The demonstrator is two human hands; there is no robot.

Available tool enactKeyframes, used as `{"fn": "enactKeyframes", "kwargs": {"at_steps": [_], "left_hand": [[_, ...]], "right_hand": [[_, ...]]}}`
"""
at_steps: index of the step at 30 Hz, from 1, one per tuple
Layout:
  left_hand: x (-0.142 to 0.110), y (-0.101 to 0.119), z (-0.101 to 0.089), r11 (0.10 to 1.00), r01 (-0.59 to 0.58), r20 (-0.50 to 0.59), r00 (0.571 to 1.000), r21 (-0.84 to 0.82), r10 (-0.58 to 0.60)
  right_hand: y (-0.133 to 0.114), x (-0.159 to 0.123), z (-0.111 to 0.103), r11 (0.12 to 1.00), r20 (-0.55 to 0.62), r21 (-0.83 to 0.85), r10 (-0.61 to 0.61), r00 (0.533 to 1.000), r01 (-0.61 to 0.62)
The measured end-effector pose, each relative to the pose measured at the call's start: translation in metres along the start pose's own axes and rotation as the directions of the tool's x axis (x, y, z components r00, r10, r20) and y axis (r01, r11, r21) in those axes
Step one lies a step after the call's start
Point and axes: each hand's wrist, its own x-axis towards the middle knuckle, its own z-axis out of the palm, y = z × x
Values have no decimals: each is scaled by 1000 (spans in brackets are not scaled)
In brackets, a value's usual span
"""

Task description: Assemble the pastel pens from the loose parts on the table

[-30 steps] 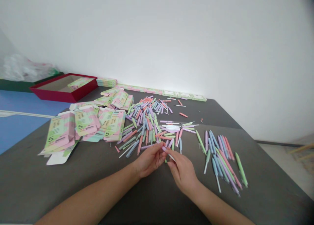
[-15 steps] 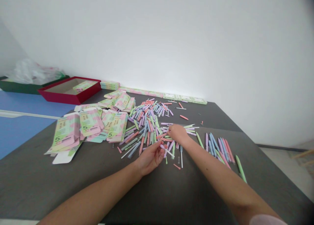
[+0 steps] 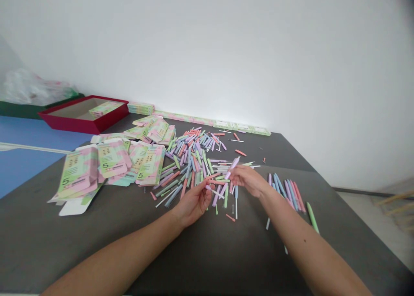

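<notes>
At ten o'clock a clear plastic bag (image 3: 32,89) slumps behind a red tray (image 3: 74,126), with a printed carton (image 3: 103,108) lying inside. Nearer, flat card box blanks (image 3: 79,171) in pink and green, each printed with a 5, overlap on the dark grey desk (image 3: 97,248). Next comes the main heap of pastel pen parts (image 3: 194,166), slim matt barrels crossed at all angles among thin white refills.

The two hands are apart, working at the heap's near edge. The left hand (image 3: 193,202) curls at about seven o'clock, its fingers close to a pale stick, though whether it grips anything is impossible to tell. The right hand (image 3: 247,179) pinches a lilac pen barrel (image 3: 233,163), which tilts up at the heap's right edge.

Beyond lie fanned loose pens (image 3: 284,190) and a lone green pen (image 3: 312,217) at three o'clock. The step in hand looks like picking parts out singly, and the next move calls for a steady pinch, since these smooth barrels roll easily.
</notes>
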Motion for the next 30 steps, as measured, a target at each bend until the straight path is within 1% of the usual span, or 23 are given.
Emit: {"fn": "enactKeyframes", "kwargs": {"at_steps": [3, 4, 5, 6, 7, 8, 9, 10, 11, 12, 13, 15, 18, 21, 25, 28, 30], "left_hand": [[-1, 0, 1, 1000, -12, -20, 1000, -9, 12], [-1, 0, 2, 1000, -19, -29, 999, -11, 19], [-2, 0, 3, 1000, -24, -34, 999, -11, 23], [-2, 0, 3, 1000, -25, -36, 999, -12, 25], [-2, 0, 3, 1000, -23, -35, 999, -12, 23], [-3, 0, 4, 1000, -19, -32, 999, -13, 19], [-3, 0, 4, 1000, -16, -30, 999, -14, 15], [-3, 0, 4, 1000, -13, -30, 999, -14, 13], [-3, 0, 4, 1000, -11, -31, 999, -14, 10], [-3, 0, 3, 1000, -9, -32, 999, -14, 9], [-3, 0, 3, 1000, -7, -31, 999, -12, 6], [-3, -1, 3, 1000, 0, -23, 1000, -13, 0], [-3, -1, 2, 1000, 7, -9, 1000, -20, -7], [-3, 0, 2, 1000, 7, -13, 1000, -24, -8], [-3, 0, 3, 999, 11, -8, 1000, -33, -11], [-4, 0, 4, 999, -5, -3, 1000, -40, 5], [-4, 0, 4, 999, -14, -6, 1000, -44, 13]], "right_hand": [[1, -20, 0, 976, 39, 219, 17, 999, -25], [0, -27, -1, 945, 59, 324, 28, 998, -46], [-2, -33, -1, 883, 97, 464, 38, 995, -79], [-5, -40, -2, 777, 150, 617, 36, 988, -122], [-9, -47, -2, 625, 211, 761, 16, 977, -175], [-14, -54, -2, 463, 261, 859, -27, 965, -219], [-20, -62, -2, 334, 285, 910, -77, 955, -245], [-26, -70, -1, 250, 281, 937, -120, 952, -245], [-32, -77, 1, 191, 263, 954, -154, 952, -232], [-37, -84, 3, 151, 237, 966, -178, 955, -211], [-42, -91, 6, 130, 206, 975, -192, 960, -183], [-49, -100, 11, 122, 136, 986, -191, 972, -114], [-54, -107, 18, 171, 46, 985, -159, 986, -18], [-57, -108, 22, 258, -23, 964, -142, 990, 59], [-59, -106, 24, 418, -103, 897, -127, 987, 147], [-53, -102, 27, 484, -150, 855, -112, 982, 185], [-43, -100, 31, 534, -223, 808, -111, 969, 247]]}}
